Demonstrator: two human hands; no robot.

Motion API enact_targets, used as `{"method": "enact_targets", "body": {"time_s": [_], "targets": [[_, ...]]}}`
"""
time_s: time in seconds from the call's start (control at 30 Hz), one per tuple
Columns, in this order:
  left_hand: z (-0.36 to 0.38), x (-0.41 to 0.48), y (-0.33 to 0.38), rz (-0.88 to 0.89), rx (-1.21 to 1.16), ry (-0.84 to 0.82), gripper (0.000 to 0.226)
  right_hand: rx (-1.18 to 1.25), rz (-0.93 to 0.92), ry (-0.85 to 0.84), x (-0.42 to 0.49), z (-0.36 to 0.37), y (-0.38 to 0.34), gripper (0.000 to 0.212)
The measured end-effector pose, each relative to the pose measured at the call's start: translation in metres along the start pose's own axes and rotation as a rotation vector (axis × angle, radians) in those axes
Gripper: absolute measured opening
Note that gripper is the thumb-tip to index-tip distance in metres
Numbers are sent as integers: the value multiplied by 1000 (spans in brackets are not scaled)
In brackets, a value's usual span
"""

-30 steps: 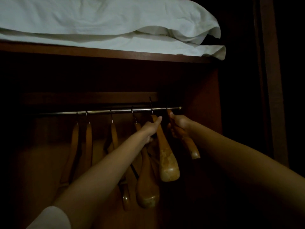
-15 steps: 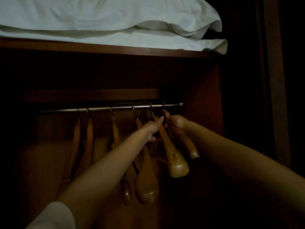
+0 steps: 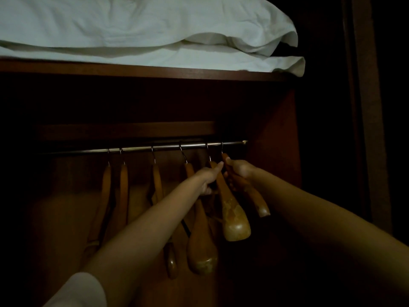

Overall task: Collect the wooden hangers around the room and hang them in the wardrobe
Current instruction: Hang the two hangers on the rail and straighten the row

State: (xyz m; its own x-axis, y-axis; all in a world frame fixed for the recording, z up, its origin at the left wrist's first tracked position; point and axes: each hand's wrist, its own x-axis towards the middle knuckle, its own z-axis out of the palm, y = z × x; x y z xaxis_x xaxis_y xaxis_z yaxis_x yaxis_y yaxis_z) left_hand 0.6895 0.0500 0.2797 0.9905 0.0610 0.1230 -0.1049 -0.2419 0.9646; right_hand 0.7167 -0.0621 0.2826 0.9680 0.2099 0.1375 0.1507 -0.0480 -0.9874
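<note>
The wardrobe [image 3: 276,134] is very dark inside; its back wall and floor barely show, and its left side is lost in shadow. The far ends of the hangers are hard to make out, and the person's left forearm covers parts of the middle ones. Both arms are cut off by the lower edge of the view, with a pale sleeve [image 3: 77,291] at the bottom left.

A metal rail [image 3: 137,148] runs across the wardrobe under a wooden shelf [image 3: 141,70]. Six wooden hangers hang from it by their hooks. Two on the left [image 3: 122,191] hang close together, a third [image 3: 157,185] hangs apart from them, and a fourth [image 3: 200,244] hangs lower in the view behind the left forearm.

The left hand [image 3: 209,178] is closed around the neck of the fifth hanger [image 3: 232,216], whose broad rounded end tilts toward the camera. The right hand [image 3: 240,170] is closed around the sixth hanger [image 3: 256,200], nearest the right end of the rail, with the thumb near its hook. The two hands are just beside each other.

On the shelf lie two white pillows [image 3: 143,29], stacked, their right corners hanging slightly past the shelf's edge. A dark wooden door frame [image 3: 363,107] stands to the right.
</note>
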Motion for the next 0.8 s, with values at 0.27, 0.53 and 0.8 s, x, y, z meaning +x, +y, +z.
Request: {"method": "enact_targets", "body": {"time_s": [0.27,0.53,0.8], "targets": [[0,14,-6,-44,-47,-59,34,6,12,6,-2,-4,5,39],[1,19,-8,-61,6,-49,38,25,24,5,0,-4,7,38],[6,21,-13,-73,104,-23,71,75,54,-19,-3,-8,6,31]]}}
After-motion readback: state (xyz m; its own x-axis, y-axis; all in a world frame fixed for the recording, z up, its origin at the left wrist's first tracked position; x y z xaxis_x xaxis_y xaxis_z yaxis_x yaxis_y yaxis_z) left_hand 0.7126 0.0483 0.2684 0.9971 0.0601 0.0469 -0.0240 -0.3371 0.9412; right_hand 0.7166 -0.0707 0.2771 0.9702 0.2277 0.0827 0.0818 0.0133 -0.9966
